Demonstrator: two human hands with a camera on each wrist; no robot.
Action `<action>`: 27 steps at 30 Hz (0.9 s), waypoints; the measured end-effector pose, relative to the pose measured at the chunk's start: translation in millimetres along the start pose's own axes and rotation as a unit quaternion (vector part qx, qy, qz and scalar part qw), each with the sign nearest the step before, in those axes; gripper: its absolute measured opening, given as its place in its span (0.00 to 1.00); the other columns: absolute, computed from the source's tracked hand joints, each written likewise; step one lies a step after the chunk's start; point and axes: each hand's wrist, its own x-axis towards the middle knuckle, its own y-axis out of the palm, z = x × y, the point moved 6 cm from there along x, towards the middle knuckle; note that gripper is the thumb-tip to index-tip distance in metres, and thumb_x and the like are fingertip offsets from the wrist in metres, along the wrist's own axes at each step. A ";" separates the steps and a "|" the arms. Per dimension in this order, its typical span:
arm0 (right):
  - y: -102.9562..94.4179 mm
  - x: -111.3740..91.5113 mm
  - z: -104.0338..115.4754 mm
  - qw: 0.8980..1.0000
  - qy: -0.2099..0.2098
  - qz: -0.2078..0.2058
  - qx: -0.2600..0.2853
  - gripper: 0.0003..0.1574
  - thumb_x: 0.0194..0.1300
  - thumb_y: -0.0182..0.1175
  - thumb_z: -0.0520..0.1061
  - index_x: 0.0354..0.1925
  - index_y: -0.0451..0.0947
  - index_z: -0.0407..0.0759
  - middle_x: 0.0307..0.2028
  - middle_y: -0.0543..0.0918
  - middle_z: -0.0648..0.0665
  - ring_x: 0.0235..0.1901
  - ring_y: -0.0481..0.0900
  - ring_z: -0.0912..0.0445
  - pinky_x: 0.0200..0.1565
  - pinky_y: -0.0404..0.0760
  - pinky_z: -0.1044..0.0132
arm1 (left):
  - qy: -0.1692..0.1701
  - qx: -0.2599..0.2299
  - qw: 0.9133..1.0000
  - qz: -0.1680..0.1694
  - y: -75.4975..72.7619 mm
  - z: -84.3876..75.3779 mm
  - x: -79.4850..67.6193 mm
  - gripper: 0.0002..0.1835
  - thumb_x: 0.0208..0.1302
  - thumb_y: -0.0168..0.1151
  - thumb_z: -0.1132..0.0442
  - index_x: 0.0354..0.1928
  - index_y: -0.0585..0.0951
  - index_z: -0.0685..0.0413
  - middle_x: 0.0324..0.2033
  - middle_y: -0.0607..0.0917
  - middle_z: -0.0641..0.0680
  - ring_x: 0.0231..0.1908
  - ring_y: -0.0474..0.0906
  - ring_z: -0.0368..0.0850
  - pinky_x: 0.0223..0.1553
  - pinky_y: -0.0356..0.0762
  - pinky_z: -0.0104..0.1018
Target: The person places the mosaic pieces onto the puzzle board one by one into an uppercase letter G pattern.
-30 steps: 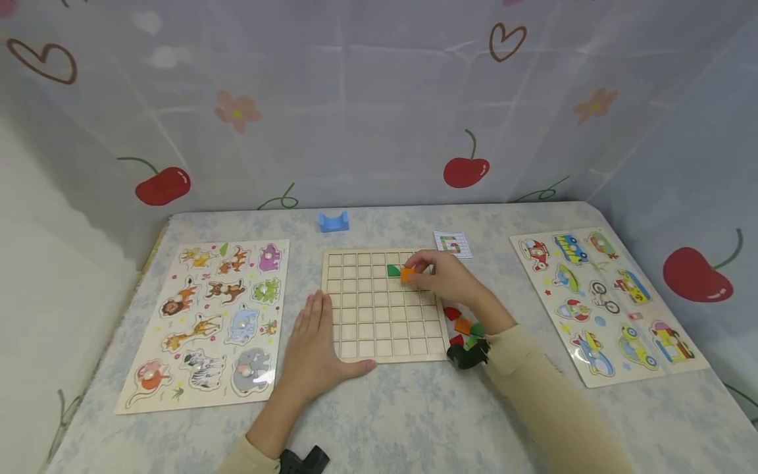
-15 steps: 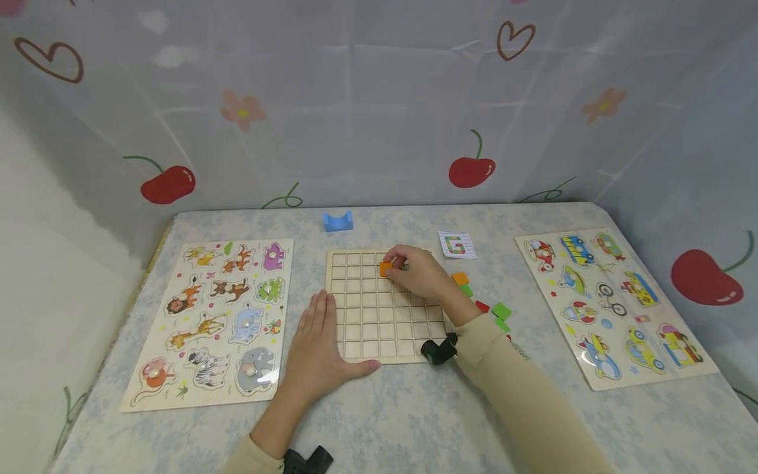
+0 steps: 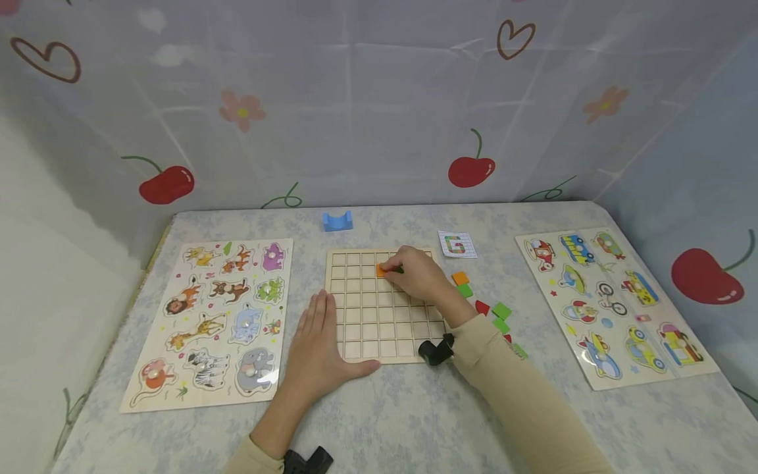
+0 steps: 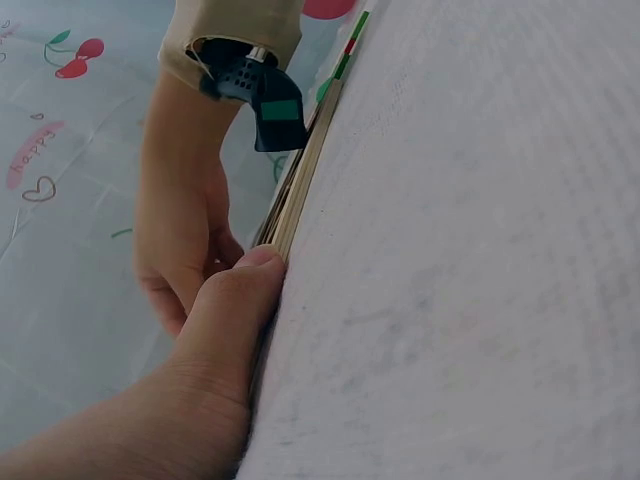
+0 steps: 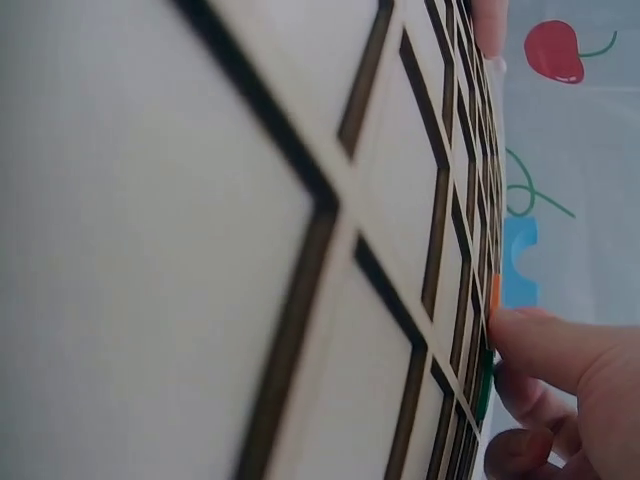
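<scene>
In the head view, my right hand (image 3: 419, 276) is over the upper part of a wooden grid board (image 3: 361, 316). Its thumb and fingers pinch an orange square tile (image 3: 380, 270) at one cell. Just right of that tile, a green tile (image 3: 399, 269) lies on the board, mostly covered by the fingers. The right wrist view has the thumb against the orange tile (image 5: 495, 292), with the green tile (image 5: 485, 385) beside it. My left hand (image 3: 314, 336) lies flat with straight fingers along the board's left edge, its thumb at the near edge.
Loose orange (image 3: 460, 278), green (image 3: 501, 310) and red tiles (image 3: 482, 307) lie right of the board. A pattern card (image 3: 457, 245) and a blue holder (image 3: 337, 221) are behind it. An animal puzzle (image 3: 225, 329) lies left, a vehicle puzzle (image 3: 610, 309) right.
My right hand has carried the orange tile leftward, from the green tile's right side to its left, and lowered it at a cell. The left hand keeps its place at the board.
</scene>
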 end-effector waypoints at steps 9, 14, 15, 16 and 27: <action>-18.4 -23.2 -6.1 1.000 -0.004 0.019 0.011 0.16 0.70 0.61 0.48 0.54 0.82 0.49 0.41 0.80 0.49 0.27 0.72 0.55 0.33 0.73 0.63 | -0.002 -0.003 1.000 -0.003 1.9 0.3 -1.0 0.79 0.35 0.59 0.13 0.79 0.42 0.60 0.79 0.41 0.59 0.79 0.36 0.54 0.79 0.44 0.52; -43.3 -46.7 -27.8 0.999 0.040 0.009 -0.020 0.15 0.70 0.61 0.50 0.51 0.82 0.48 0.41 0.81 0.48 0.29 0.74 0.54 0.32 0.75 0.63 | -0.004 -0.004 1.000 -0.003 1.8 0.1 -0.9 0.80 0.34 0.60 0.14 0.79 0.42 0.60 0.79 0.41 0.59 0.79 0.36 0.54 0.79 0.44 0.52; -48.2 -51.1 -33.6 0.998 0.048 0.005 -0.033 0.14 0.69 0.62 0.51 0.50 0.82 0.48 0.41 0.82 0.48 0.31 0.75 0.54 0.34 0.76 0.63 | -0.004 -0.004 1.000 -0.003 1.8 0.1 -0.9 0.80 0.34 0.60 0.13 0.79 0.42 0.60 0.79 0.41 0.59 0.79 0.35 0.54 0.79 0.44 0.52; -52.7 -55.7 -39.5 0.998 0.054 0.004 -0.040 0.14 0.68 0.62 0.51 0.49 0.82 0.47 0.41 0.83 0.48 0.32 0.76 0.54 0.35 0.77 0.62 | -0.004 -0.003 1.000 -0.003 1.7 0.0 -0.9 0.80 0.34 0.60 0.13 0.79 0.42 0.60 0.79 0.41 0.59 0.79 0.35 0.54 0.79 0.43 0.52; -69.4 -87.6 -92.1 0.985 0.140 0.010 -0.098 0.24 0.59 0.70 0.60 0.42 0.79 0.44 0.36 0.82 0.45 0.31 0.75 0.54 0.33 0.75 0.63 | -0.007 -0.005 1.000 -0.003 0.8 0.3 -1.3 0.80 0.34 0.60 0.14 0.79 0.42 0.60 0.79 0.41 0.59 0.79 0.36 0.54 0.79 0.43 0.52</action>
